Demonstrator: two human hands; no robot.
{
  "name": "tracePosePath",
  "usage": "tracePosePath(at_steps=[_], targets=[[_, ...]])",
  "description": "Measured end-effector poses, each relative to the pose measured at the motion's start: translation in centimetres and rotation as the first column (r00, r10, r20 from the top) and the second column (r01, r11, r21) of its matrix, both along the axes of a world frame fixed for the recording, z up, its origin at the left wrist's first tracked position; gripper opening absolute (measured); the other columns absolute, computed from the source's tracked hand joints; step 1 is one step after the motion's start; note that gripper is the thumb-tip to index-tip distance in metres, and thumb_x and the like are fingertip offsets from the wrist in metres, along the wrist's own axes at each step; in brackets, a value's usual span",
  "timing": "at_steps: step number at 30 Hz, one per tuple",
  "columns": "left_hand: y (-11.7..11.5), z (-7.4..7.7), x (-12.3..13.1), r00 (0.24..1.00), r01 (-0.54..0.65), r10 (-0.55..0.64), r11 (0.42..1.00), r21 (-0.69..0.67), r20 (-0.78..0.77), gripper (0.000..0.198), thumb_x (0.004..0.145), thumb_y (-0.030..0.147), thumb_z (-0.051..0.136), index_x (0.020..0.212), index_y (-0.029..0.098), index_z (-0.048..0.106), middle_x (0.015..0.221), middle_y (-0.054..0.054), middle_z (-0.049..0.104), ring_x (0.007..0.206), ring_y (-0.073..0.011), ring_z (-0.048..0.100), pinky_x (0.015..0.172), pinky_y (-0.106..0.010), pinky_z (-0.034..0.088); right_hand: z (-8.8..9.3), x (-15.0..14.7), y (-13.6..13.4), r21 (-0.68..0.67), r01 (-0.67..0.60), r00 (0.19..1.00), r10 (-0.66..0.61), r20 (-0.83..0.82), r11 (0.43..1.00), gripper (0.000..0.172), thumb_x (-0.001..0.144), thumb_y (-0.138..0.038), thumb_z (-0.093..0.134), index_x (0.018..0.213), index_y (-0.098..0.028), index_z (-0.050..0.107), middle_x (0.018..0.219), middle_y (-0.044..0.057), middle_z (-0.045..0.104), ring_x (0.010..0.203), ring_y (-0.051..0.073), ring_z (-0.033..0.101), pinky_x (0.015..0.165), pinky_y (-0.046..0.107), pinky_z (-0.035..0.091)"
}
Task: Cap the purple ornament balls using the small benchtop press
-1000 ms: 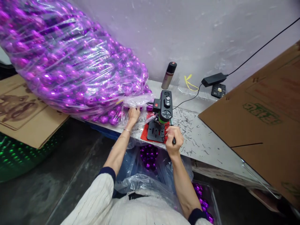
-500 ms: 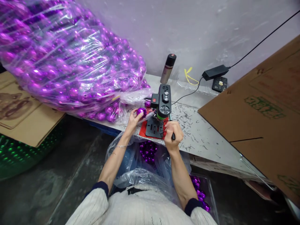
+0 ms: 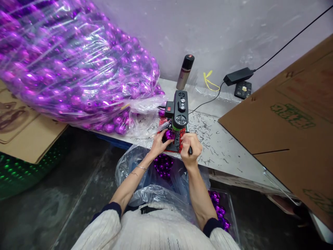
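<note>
A shiny purple ball point(image 3: 170, 134) sits between the thumb and fingers of my left hand point(image 3: 160, 143), under the head of a small black bench machine point(image 3: 180, 109). My right hand point(image 3: 191, 147) is wrapped round the machine's black-tipped lever handle point(image 3: 190, 151). The machine's slotted base plate point(image 3: 172, 147) rests on a red sheet point(image 3: 182, 139), partly covered by my left hand. Below the table edge, more purple balls point(image 3: 163, 165) lie in a clear plastic bag point(image 3: 135, 166) at my lap.
A big clear bag of purple balls point(image 3: 85, 76) fills the left. Behind the machine stand a spray can point(image 3: 185, 72) and a power adapter point(image 3: 238, 76). Dark bits point(image 3: 205, 135) litter the table. A cardboard box point(image 3: 281, 128) is at right, a tub of balls point(image 3: 231, 215) below.
My left hand has moved right, bringing the purple ball from beside the machine to under its head. My right hand stays on the lever handle. The view has shifted slightly.
</note>
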State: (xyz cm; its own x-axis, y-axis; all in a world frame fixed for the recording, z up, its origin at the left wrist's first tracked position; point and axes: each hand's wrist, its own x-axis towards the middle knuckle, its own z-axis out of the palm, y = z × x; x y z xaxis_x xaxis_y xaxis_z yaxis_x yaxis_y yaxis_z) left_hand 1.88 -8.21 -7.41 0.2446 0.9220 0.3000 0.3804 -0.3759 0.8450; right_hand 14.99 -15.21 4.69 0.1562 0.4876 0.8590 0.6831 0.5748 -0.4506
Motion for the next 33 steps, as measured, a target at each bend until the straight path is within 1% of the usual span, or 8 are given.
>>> tracePosePath(at_steps=[3, 8, 14, 18, 23, 27, 33], targets=[[0.0, 0.0, 0.5, 0.999, 0.032, -0.032, 0.998, 0.053, -0.001, 0.063, 0.088, 0.049, 0.075, 0.141, 0.02, 0.056, 0.135, -0.014, 0.069, 0.123, -0.0304, 0.067, 0.107, -0.047, 0.052, 0.0, 0.0, -0.1, -0.004, -0.001, 1.0, 0.001, -0.005, 1.0, 0.024, 0.096, -0.011, 0.046, 0.077, -0.023, 0.053, 0.073, 0.0, 0.06, 0.069, 0.014, 0.058, 0.064, 0.029, 0.045], [-0.6, -0.8, 0.9, 0.999, 0.037, -0.033, 0.991, 0.13, -0.029, 0.062, 0.09, 0.047, 0.073, 0.141, 0.018, 0.055, 0.133, -0.016, 0.069, 0.125, -0.0307, 0.066, 0.109, -0.048, 0.052, 0.0, 0.1, -0.2, -0.022, -0.008, 1.0, 0.008, 0.008, 1.0, 0.024, 0.097, -0.011, 0.045, 0.078, -0.023, 0.054, 0.074, 0.0, 0.06, 0.07, 0.014, 0.059, 0.064, 0.029, 0.046], [-0.9, -1.5, 0.4, 0.998, 0.056, -0.057, 0.99, 0.131, 0.004, 0.064, 0.092, 0.047, 0.071, 0.146, 0.02, 0.051, 0.139, -0.015, 0.065, 0.13, -0.0296, 0.063, 0.111, -0.047, 0.051, -0.5, 0.2, -0.2, -0.025, -0.002, 1.0, 0.002, -0.005, 1.0, 0.024, 0.097, -0.012, 0.045, 0.078, -0.023, 0.055, 0.074, 0.0, 0.061, 0.07, 0.015, 0.06, 0.065, 0.031, 0.047], [-0.8, -1.5, 0.4, 0.997, 0.075, -0.077, 0.989, 0.131, 0.012, 0.065, 0.091, 0.046, 0.072, 0.147, 0.02, 0.05, 0.141, -0.015, 0.065, 0.132, -0.0302, 0.062, 0.112, -0.047, 0.05, -1.6, 0.0, -0.2, -0.017, 0.002, 0.999, -0.003, -0.033, 1.0, 0.023, 0.096, -0.012, 0.046, 0.079, -0.023, 0.056, 0.075, 0.0, 0.062, 0.071, 0.015, 0.061, 0.066, 0.031, 0.048], [-0.8, -1.6, 0.4, 0.996, 0.078, -0.082, 0.989, 0.124, 0.021, 0.065, 0.092, 0.046, 0.072, 0.147, 0.02, 0.051, 0.141, -0.015, 0.065, 0.132, -0.0299, 0.061, 0.113, -0.048, 0.05, -3.6, -0.2, 0.0, 0.042, -0.012, 0.999, 0.013, -0.031, 0.999, 0.019, 0.097, -0.015, 0.047, 0.082, -0.023, 0.056, 0.078, 0.001, 0.063, 0.07, 0.015, 0.061, 0.064, 0.031, 0.049], [-0.9, -1.6, 0.3, 0.996, 0.077, -0.081, 0.987, 0.138, 0.024, 0.064, 0.092, 0.045, 0.071, 0.147, 0.02, 0.051, 0.14, -0.015, 0.065, 0.131, -0.0297, 0.062, 0.112, -0.047, 0.05, -5.1, -0.1, 0.3, 0.051, 0.002, 0.999, 0.001, -0.048, 0.999, 0.018, 0.098, -0.02, 0.046, 0.083, -0.023, 0.055, 0.08, 0.001, 0.063, 0.07, 0.015, 0.06, 0.065, 0.031, 0.048], [-0.9, -1.4, 0.4, 0.998, 0.059, -0.059, 0.992, 0.112, -0.005, 0.061, 0.091, 0.044, 0.073, 0.144, 0.021, 0.054, 0.138, -0.014, 0.066, 0.13, -0.0299, 0.064, 0.112, -0.047, 0.051, -6.3, -0.2, 0.6, 0.083, 0.02, 0.998, -0.015, -0.065, 0.996, 0.021, 0.101, -0.024, 0.044, 0.082, -0.024, 0.054, 0.08, 0.001, 0.062, 0.069, 0.015, 0.059, 0.071, 0.035, 0.049]])
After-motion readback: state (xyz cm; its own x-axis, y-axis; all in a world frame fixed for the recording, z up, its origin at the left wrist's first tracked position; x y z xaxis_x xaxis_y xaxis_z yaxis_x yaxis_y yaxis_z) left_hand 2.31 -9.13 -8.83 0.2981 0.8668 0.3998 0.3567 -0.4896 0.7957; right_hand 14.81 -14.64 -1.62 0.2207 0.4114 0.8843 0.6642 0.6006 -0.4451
